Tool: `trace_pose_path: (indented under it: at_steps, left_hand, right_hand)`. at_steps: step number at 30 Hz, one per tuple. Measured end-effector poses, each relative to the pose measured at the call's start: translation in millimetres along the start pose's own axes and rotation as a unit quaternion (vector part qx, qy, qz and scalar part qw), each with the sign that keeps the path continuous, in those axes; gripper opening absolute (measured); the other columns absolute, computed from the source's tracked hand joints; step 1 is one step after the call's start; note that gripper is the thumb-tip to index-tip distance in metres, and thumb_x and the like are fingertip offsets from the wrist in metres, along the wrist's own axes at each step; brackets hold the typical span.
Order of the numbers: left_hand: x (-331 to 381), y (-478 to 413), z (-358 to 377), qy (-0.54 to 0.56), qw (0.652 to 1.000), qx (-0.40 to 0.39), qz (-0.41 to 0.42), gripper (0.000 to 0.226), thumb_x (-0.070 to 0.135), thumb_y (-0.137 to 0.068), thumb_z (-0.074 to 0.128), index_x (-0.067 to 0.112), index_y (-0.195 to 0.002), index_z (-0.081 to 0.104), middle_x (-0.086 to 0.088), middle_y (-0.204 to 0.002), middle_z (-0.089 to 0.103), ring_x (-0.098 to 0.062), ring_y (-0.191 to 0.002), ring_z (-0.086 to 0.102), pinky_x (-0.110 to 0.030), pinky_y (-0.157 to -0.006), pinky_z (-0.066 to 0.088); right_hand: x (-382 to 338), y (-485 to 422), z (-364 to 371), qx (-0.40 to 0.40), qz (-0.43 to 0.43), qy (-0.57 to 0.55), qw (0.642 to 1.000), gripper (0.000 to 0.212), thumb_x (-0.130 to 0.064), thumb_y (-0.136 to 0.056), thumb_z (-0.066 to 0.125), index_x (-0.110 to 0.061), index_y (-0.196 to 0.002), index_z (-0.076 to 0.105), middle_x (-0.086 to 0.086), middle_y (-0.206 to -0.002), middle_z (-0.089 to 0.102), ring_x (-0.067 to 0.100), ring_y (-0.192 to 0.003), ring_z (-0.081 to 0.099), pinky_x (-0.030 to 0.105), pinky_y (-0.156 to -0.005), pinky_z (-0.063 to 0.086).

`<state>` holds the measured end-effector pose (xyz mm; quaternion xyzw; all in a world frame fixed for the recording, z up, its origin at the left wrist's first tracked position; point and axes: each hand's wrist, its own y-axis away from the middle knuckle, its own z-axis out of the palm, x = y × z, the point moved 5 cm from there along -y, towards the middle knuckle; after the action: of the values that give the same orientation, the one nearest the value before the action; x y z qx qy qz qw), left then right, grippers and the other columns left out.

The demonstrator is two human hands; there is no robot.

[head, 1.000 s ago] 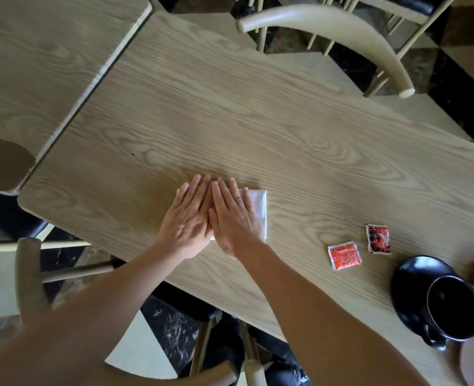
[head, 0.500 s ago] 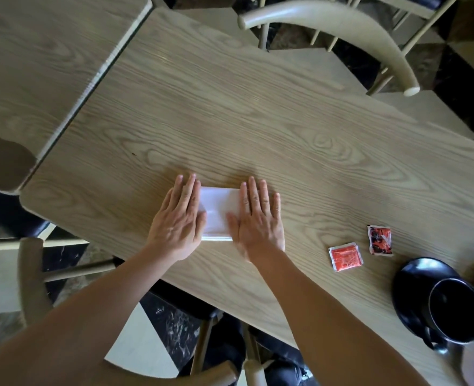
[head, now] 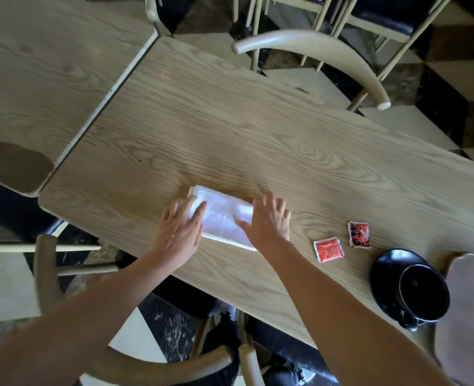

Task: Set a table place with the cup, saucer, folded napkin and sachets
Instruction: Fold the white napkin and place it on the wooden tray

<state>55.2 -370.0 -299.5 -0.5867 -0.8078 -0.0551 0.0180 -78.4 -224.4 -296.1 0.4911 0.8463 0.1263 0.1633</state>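
You have one folded white napkin (head: 221,218) in front of you, and two hands on it: one left hand (head: 180,232) and one right hand (head: 269,222). To the right lie two sachets, one orange (head: 328,249) and one darker red with black print (head: 359,234). There is one black cup (head: 424,291), sitting on one black saucer (head: 389,263). You are working across two wooden tables, the main one (head: 258,135) and a second (head: 35,65) butted against it (chairs around them are partly cut off, so their count stays uncertain).
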Motion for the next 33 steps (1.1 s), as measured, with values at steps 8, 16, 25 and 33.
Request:
trace_pose_path:
  at_steps: [8, 16, 25, 33]
  left_hand:
    - [27, 20, 7, 0.126, 0.989, 0.015, 0.069, 0.025, 0.01, -0.084, 0.059, 0.013, -0.108, 0.062, -0.01, -0.107, 0.06, -0.028, -0.096, 0.056, -0.04, -0.079, 0.055]
    - [15, -31, 3, 0.147, 0.986, -0.067, -0.047, 0.064, 0.014, -0.081, 0.067, 0.01, -0.14, 0.043, -0.016, -0.144, 0.045, -0.035, -0.131, 0.044, -0.044, -0.107, 0.03]
    - [4, -73, 1, 0.172, 0.966, -0.171, -0.09, 0.053, 0.017, -0.07, 0.072, 0.014, -0.12, 0.056, -0.008, -0.115, 0.061, -0.029, -0.116, 0.051, -0.033, -0.098, 0.035]
    - [13, -79, -3, 0.156, 0.959, -0.22, -0.089, 0.032, 0.001, -0.067, 0.061, 0.013, -0.096, 0.055, -0.014, -0.107, 0.053, -0.032, -0.103, 0.053, -0.031, -0.074, 0.04]
  right_hand:
    - [37, 47, 13, -0.135, 0.112, -0.187, 0.967, 0.026, -0.033, -0.08, 0.067, -0.017, -0.098, 0.058, 0.009, -0.103, 0.067, 0.031, -0.1, 0.062, 0.033, -0.073, 0.047]
    - [39, 46, 18, -0.155, 0.093, -0.217, 0.959, 0.018, -0.035, -0.073, 0.071, -0.025, -0.084, 0.062, 0.005, -0.093, 0.072, 0.026, -0.093, 0.067, 0.037, -0.082, 0.055]
    - [-16, -20, -7, -0.051, -0.105, -0.084, 0.99, 0.051, -0.006, -0.083, 0.061, -0.024, -0.129, 0.049, 0.001, -0.138, 0.044, 0.031, -0.123, 0.04, 0.043, -0.092, 0.048]
    - [-36, -47, -13, -0.127, -0.154, -0.009, 0.98, 0.034, -0.001, -0.08, 0.058, -0.018, -0.109, 0.056, 0.008, -0.122, 0.055, 0.03, -0.114, 0.054, 0.037, -0.083, 0.048]
